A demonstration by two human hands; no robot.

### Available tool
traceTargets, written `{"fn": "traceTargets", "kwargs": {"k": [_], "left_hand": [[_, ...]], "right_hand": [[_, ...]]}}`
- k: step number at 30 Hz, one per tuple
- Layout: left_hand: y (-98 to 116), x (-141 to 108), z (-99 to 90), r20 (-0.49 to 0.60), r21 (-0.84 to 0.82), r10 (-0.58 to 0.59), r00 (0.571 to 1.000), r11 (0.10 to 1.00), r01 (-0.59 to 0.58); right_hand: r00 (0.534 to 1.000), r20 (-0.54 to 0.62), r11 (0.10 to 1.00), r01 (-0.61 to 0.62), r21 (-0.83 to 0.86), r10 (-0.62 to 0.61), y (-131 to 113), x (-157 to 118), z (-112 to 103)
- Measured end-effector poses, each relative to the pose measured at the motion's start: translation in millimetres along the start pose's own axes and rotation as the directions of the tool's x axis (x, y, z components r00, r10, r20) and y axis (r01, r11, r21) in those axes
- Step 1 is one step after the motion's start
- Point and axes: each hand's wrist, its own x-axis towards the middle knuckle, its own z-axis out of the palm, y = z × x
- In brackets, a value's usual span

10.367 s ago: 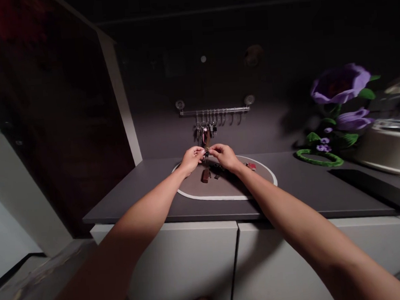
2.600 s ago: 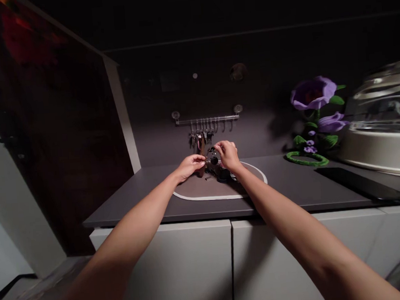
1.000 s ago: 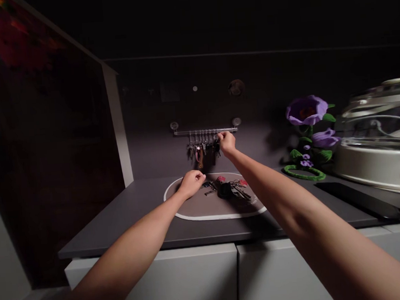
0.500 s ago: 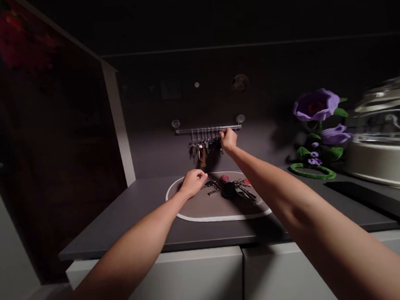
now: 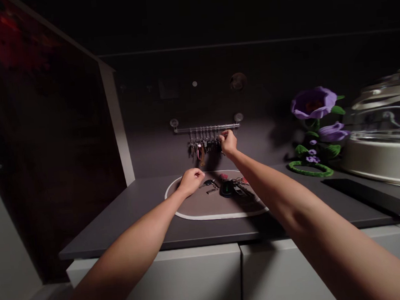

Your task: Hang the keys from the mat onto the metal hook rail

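Observation:
My right hand is raised to a clear hook rail on the back wall, near its right end. The fingers are pinched; small dark shapes show at and below them, but what they hold is hidden. Several keys hang from the hooks just left of that hand. Low over the left part of an oval mat is my left hand, its fingers curled together; I cannot make out anything in them. On the mat lie a black key fob, a smaller dark key and other keys, partly behind my right forearm.
Purple fabric flowers with a green ring base stand at the right. Beside them is a white appliance with a clear dome. A flat black object lies before it. The counter's front edge runs above white cabinets.
The whole view has shifted slightly. My right hand stays at the rail, a little lower against it, with its fingers slightly changed. My left hand stays over the mat.

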Motion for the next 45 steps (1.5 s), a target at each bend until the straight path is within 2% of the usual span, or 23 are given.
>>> {"fn": "traceTargets", "kwargs": {"k": [4,11,17,21,24,29,34,39,42,45], "left_hand": [[-0.2,-0.1,-0.1,0.014,0.004,-0.007,1.000,1.000,0.007],[-4.3,-0.4,2.7,0.049,-0.026,0.011,0.999,1.000,-0.010],[-8.7,0.8,2.6,0.094,0.008,0.050,0.994,0.999,-0.051],[-9.8,0.7,2.1,0.114,0.071,0.067,0.991,0.995,-0.076],[-11.7,0.8,2.4,0.136,0.099,0.087,0.987,0.990,-0.101],[-18.1,1.8,3.6,0.185,0.166,0.116,0.976,0.975,-0.147],[-24.2,2.9,5.7,0.232,0.234,0.090,0.968,0.961,-0.145],[-24.0,4.2,6.3,0.265,0.265,0.061,0.962,0.955,-0.134],[-22.5,4.5,6.1,0.266,0.272,0.051,0.963,0.954,-0.126],[-22.1,4.2,6.6,0.250,0.261,0.037,0.968,0.960,-0.104]], "right_hand": [[0.999,0.048,0.999,-0.024,0.045,0.022,4.7,0.0,0.2],[0.992,0.113,0.998,-0.054,0.017,0.051,1.4,-4.8,-9.7],[0.997,0.072,0.999,0.031,-0.044,-0.028,-5.3,-11.3,-17.5],[0.995,0.098,1.000,0.021,-0.014,-0.020,-12.8,-29.2,-22.4],[0.987,0.162,1.000,-0.016,0.022,0.012,-18.5,-50.7,-27.3],[0.935,0.351,0.997,-0.064,0.039,0.047,-14.2,-83.4,-33.5],[0.888,0.460,0.994,0.058,-0.090,-0.010,-2.0,-101.1,-39.4],[0.812,0.581,0.940,0.240,-0.243,-0.057,0.7,-105.2,-45.3],[0.775,0.631,0.910,0.288,-0.299,-0.038,0.5,-104.2,-46.3],[0.763,0.646,0.894,0.300,-0.332,-0.017,0.1,-103.2,-45.8]]}}
